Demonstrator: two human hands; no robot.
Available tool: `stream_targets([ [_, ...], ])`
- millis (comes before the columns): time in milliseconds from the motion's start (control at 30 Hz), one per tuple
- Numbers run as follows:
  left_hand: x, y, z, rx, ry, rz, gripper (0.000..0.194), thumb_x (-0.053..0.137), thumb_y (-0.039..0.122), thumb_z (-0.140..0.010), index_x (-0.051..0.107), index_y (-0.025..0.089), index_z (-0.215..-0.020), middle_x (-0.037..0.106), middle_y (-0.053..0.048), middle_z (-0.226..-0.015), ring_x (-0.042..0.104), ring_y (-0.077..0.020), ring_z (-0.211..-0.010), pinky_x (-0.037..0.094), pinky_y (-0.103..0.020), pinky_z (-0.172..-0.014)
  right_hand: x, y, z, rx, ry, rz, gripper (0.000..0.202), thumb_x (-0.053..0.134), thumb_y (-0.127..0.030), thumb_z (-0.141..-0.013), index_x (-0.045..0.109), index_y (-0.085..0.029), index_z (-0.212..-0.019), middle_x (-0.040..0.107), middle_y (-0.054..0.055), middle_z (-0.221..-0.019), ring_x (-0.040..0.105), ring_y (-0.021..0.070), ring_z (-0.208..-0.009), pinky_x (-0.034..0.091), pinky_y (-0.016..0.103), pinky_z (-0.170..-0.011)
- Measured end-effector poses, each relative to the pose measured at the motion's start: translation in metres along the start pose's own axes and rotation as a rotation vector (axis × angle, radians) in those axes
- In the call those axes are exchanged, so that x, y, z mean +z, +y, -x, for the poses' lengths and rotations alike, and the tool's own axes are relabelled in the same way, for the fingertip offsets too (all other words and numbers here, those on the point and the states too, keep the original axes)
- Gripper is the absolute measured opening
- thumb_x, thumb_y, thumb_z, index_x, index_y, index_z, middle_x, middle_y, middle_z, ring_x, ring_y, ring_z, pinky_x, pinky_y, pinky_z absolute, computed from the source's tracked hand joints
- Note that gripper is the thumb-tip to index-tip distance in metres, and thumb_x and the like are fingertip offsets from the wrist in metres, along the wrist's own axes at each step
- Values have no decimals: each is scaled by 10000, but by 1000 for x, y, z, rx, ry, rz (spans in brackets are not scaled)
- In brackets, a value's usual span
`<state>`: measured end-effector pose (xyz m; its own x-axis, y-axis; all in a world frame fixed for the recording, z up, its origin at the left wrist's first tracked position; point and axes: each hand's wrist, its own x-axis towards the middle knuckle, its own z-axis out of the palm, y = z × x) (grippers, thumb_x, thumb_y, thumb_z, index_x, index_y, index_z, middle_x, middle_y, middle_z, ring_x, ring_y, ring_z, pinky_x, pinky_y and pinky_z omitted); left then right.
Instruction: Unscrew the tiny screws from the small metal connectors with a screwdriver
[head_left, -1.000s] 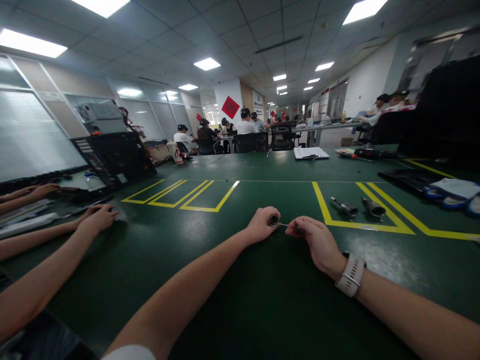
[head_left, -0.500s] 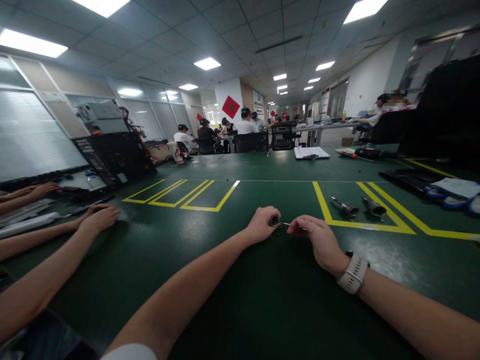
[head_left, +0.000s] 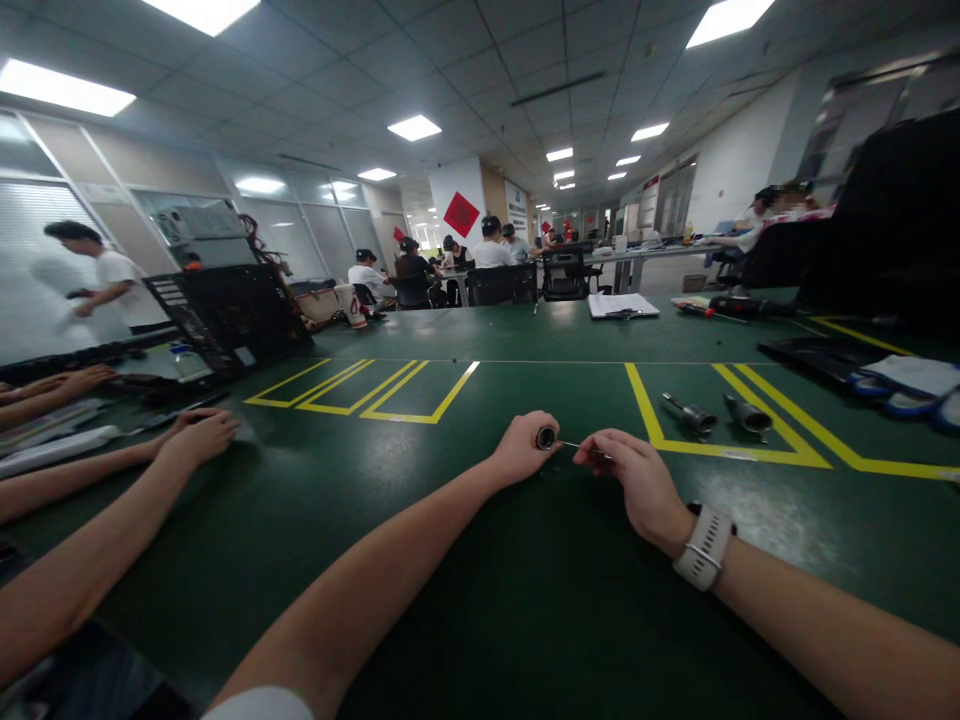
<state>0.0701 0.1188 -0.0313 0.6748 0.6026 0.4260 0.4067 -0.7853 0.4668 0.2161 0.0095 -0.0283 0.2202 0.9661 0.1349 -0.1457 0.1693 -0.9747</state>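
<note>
Between the fingers of my left hand is a hole saw, a dark metal cup whose open round mouth faces me. My right hand, with a pale watch on the wrist, pinches a slim metal rod, probably a hex key. The rod's tip reaches the side of the cup; the exact contact is too small to see. Both hands rest low over the green table. To the right, inside a yellow-taped box, lie a second hole saw with a shank and a similar cup-shaped one.
Yellow tape outlines mark the green table. A co-worker's hands rest at the left. Farther off are a clipboard with paper, a screwdriver, and blue-white gloves at the right. Black equipment stands at back left.
My left hand has shifted the hole saw very slightly left, and the right fingers have moved a little around the rod. A person has appeared walking at the far left.
</note>
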Motion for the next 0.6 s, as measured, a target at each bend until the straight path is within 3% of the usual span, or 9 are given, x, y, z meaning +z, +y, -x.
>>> stream_targets([
  [133, -1, 1, 1, 27, 1, -135, 73, 598, 159, -715, 532, 160, -684, 502, 24, -684, 473, -118, -662, 345, -244, -627, 3, -1, 3, -101, -65, 195, 220, 527, -347, -765, 658, -191, -683, 652, 43, -707, 539, 191, -703, 378, 326, -636],
  [333, -3, 3, 2, 55, -23, -104, 93, 607, 169, -714, 522, 157, -679, 494, 25, -687, 467, -115, -662, 343, -246, -632, -1, -3, -3, 82, -46, -28, 200, 548, -326, -721, 647, -171, -642, 661, 62, -695, 545, 183, -681, 389, 316, -622],
  [600, -4, 2, 1, 23, -37, 134, 145, 635, 196, -700, 501, 150, -668, 480, 25, -691, 446, -103, -651, 368, -230, -609, -7, -1, -7, 150, -33, -133, 198, 540, -323, -713, 649, -168, -655, 667, 68, -698, 550, 177, -654, 399, 324, -629],
])
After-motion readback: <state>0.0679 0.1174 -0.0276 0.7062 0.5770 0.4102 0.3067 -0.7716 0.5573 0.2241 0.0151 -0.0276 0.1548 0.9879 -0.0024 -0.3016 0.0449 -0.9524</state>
